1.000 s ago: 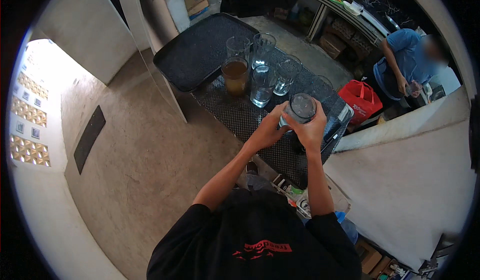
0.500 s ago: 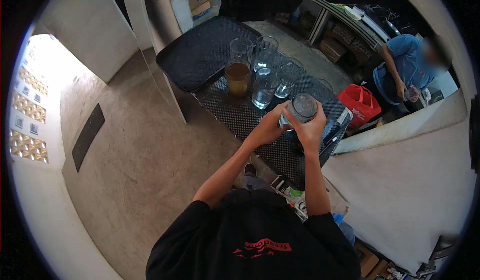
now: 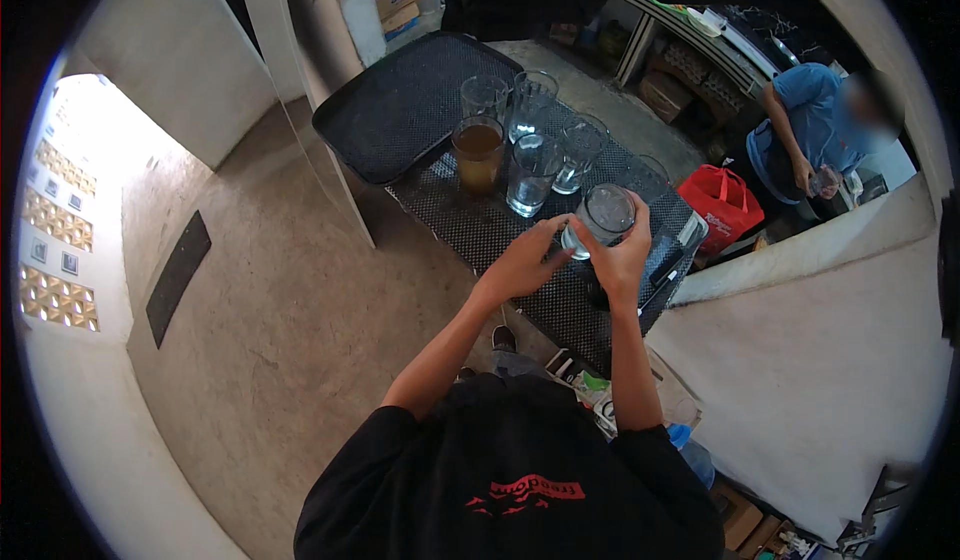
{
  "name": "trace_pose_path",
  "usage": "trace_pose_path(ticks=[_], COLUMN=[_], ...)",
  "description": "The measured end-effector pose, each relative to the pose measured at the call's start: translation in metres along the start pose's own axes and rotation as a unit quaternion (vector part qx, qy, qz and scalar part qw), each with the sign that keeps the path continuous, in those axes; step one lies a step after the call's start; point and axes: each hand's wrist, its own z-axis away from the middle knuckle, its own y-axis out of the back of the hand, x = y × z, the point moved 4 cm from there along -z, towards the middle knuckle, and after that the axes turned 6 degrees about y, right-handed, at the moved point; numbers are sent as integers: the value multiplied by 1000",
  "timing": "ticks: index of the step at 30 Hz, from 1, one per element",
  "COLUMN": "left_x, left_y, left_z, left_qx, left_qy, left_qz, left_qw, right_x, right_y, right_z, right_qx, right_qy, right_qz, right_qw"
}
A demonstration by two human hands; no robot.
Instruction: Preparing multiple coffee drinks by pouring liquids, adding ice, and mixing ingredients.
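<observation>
Above the near right part of a dark patterned tabletop (image 3: 560,305), I hold a clear drinking glass (image 3: 606,210), tilted, its round rim facing up. My right hand (image 3: 624,260) wraps around its right and near sides. My left hand (image 3: 522,262) is at the lower left of the same glass, thumb and fingers around its base; the exact contact is partly hidden. Just beyond stand several clear glasses, among them one upright glass (image 3: 533,178) and another glass (image 3: 580,155). A glass of brown drink (image 3: 479,155) stands to their left.
A black tray (image 3: 400,110) lies at the table's far left. A red bag (image 3: 722,205) sits beyond the right edge, near a person in a blue shirt (image 3: 808,110) holding a clear object. A low white wall (image 3: 790,360) runs along the right. A dark mat (image 3: 180,278) lies on the floor.
My left hand has slid slightly left and its grip on the glass looks looser. The right hand and the glass stay nearly in place.
</observation>
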Motion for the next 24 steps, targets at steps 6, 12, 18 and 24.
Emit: trace_pose_path(ticks=[6,12,18,24], left_x=[14,21,11,3], left_y=[33,48,45,50], left_z=[24,29,28,29], left_qx=[69,71,85,79], left_qy=[-16,56,63,97], left_qz=[-18,9,38,21], left_qw=[997,996,994,992], right_x=[-8,-8,-9,-6], right_y=[3,0,0,-1], right_z=[-1,-1,-1,1], right_qx=[-5,-2,0,4], right_qy=[6,14,26,14], right_qz=[38,41,44,47], right_qw=[999,999,999,999])
